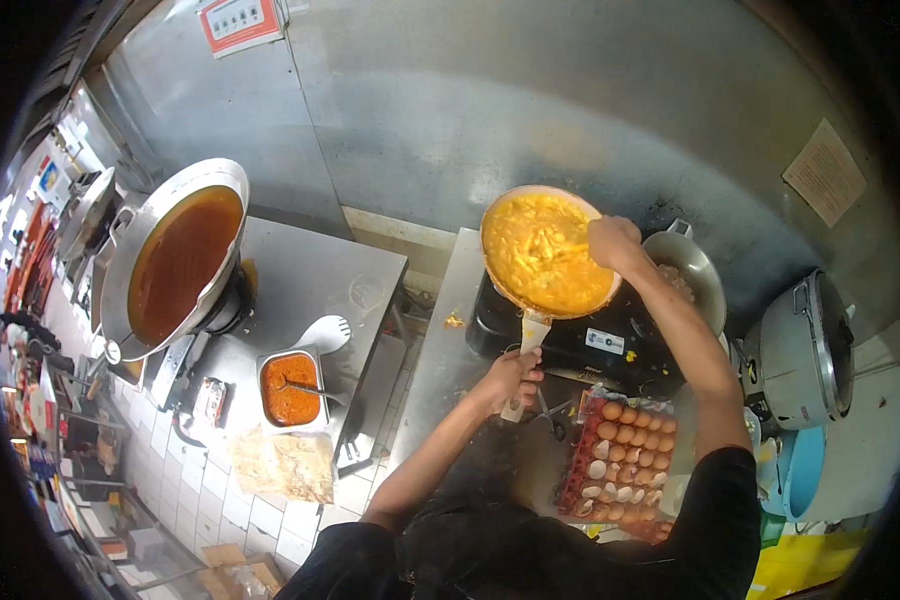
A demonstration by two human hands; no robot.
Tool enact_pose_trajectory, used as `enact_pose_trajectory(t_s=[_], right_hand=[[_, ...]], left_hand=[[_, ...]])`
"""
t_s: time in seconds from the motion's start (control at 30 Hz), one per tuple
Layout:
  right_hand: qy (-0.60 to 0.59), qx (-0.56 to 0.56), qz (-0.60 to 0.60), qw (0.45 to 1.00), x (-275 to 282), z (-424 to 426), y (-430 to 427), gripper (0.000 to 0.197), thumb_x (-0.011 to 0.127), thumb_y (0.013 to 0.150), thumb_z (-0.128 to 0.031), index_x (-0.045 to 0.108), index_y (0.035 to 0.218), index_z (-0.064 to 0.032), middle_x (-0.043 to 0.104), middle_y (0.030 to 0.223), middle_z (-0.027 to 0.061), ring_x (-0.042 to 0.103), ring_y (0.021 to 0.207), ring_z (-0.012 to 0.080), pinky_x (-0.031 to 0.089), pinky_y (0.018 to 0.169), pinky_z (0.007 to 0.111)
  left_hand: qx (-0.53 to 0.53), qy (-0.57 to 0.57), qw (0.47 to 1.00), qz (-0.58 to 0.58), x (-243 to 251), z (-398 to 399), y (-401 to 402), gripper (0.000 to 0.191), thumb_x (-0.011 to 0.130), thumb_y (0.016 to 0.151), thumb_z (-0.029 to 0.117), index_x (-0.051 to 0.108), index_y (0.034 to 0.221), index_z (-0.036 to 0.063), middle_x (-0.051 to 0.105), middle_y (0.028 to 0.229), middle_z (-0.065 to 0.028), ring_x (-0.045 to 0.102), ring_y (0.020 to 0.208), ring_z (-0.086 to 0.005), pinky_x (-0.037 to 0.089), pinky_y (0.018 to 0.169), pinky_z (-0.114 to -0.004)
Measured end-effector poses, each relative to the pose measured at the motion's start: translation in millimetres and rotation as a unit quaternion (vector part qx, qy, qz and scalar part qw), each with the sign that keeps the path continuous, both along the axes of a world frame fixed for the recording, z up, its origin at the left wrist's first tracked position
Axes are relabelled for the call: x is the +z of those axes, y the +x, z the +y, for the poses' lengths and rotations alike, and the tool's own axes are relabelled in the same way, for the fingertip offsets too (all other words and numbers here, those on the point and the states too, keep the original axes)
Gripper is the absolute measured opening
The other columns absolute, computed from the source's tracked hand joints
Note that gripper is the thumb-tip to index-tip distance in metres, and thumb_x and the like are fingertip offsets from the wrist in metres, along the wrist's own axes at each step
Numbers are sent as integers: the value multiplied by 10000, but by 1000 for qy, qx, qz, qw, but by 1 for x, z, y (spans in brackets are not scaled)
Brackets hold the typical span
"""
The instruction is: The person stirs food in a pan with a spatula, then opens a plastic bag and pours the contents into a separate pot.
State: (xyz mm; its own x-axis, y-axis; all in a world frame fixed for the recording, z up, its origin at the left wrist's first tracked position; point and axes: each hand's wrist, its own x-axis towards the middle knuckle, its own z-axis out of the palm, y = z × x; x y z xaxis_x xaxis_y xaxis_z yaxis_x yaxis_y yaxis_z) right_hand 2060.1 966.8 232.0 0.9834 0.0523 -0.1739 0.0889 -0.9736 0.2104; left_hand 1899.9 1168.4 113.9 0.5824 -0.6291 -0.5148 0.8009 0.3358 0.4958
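Observation:
A frying pan (pixel 487 259) with a pale rim is over the black gas stove (pixel 487 322) before me. Wet, yellow scrambled egg (pixel 536 247) fills it, with lumps in a liquid part. My left hand (pixel 511 379) grips the pan's light-coloured handle (pixel 535 330) from the near side. Over the pan's right edge, my right hand (pixel 615 244) is closed around a utensil that dips into the egg; the fingers and egg hide most of it. Scissors (pixel 551 420) lie on the counter just right of my left hand.
Right of centre sits a red egg tray (pixel 574 465) with whole eggs and broken shells. Behind my right forearm stands a metal pan (pixel 709 277); a large lidded cooker (pixel 791 367) is farther right. Leftward are a wok of reddish-brown liquid (pixel 187 262) and a container of orange sauce (pixel 292 390).

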Motion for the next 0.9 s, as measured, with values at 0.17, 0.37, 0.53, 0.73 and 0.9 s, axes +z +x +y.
enact_pose_trajectory(t_s=[0.17, 0.37, 0.53, 0.73, 0.9], right_hand=[[29, 52, 4, 998, -3, 15, 1, 194, 572, 741, -81, 725, 849, -29, 685, 914, 206, 683, 865, 318, 540, 732, 405], [-1, 50, -67, 997, -9, 22, 4, 167, 596, 708, -78, 724, 804, -32, 683, 893, 215, 682, 853, 324, 537, 729, 400], [-60, 35, 9, 998, 1, 25, 4, 193, 563, 728, -68, 716, 834, -20, 684, 926, 197, 681, 877, 320, 544, 731, 407], [-42, 71, -26, 996, -1, 34, -10, 166, 583, 760, -83, 738, 814, -63, 705, 832, 155, 698, 795, 282, 542, 702, 361], [-58, 17, -37, 998, -20, 16, 2, 219, 530, 766, -83, 717, 851, -8, 685, 905, 210, 677, 867, 342, 529, 770, 414]], left_hand=[[-1, -25, 1000, -1, -7, 4, 1, 189, 510, 971, 278, 440, 935, 107, 375, 675, 24, 303, 493, -75, 291, 419, -246], [5, -1, 1000, 6, 2, -1, -1, 208, 525, 965, 289, 440, 934, 102, 385, 689, 21, 305, 498, -73, 282, 419, -244], [-1, -3, 1000, 8, -1, 0, 0, 180, 530, 961, 272, 424, 923, 132, 410, 666, 23, 325, 468, -70, 313, 409, -252], [2, -16, 1000, -1, -6, 6, 0, 193, 524, 965, 279, 443, 938, 106, 393, 695, 26, 306, 496, -68, 291, 426, -243], [-9, -22, 1000, -7, -4, 0, -2, 188, 516, 970, 277, 440, 938, 109, 391, 688, 29, 304, 497, -64, 289, 429, -238]])
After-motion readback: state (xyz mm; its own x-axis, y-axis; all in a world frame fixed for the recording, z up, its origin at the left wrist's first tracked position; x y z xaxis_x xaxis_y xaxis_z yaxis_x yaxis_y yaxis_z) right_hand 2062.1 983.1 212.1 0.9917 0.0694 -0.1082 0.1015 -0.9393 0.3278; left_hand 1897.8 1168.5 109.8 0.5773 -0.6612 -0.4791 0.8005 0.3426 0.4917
